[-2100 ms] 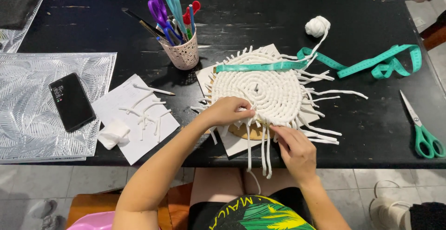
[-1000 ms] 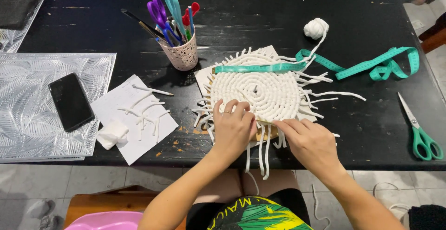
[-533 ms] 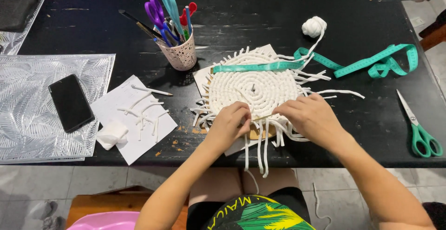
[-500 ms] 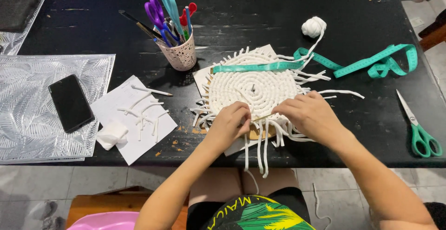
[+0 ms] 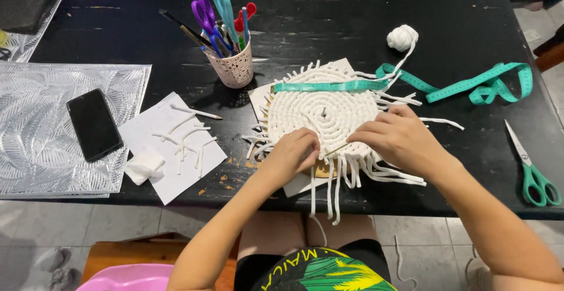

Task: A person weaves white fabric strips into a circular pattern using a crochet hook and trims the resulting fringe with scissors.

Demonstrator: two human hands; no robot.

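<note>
A round white coiled cord mat point(image 5: 326, 112) with loose cord fringe lies on a black table point(image 5: 352, 9), on top of a white sheet. My left hand point(image 5: 294, 153) presses on the mat's near left edge with its fingers curled. My right hand point(image 5: 399, 138) rests on the near right edge, fingers bent over the coil. Between the two hands a thin cord end or stick point(image 5: 336, 149) pokes out. A teal measuring tape point(image 5: 446, 85) lies across the mat's far edge and trails to the right. A small ball of white cord point(image 5: 402, 36) sits behind the mat.
A pink cup point(image 5: 235, 68) with scissors and pens stands behind the mat on the left. A white paper point(image 5: 176, 144) carries cut cord pieces and a wad. A black phone point(image 5: 94, 123) lies on a silver mat point(image 5: 35, 150). Green-handled scissors point(image 5: 531, 170) lie at the right.
Both hands have moved up onto the mat's near edge. The right hand came from below the fringe to the mat's right side; the left shifted slightly.
</note>
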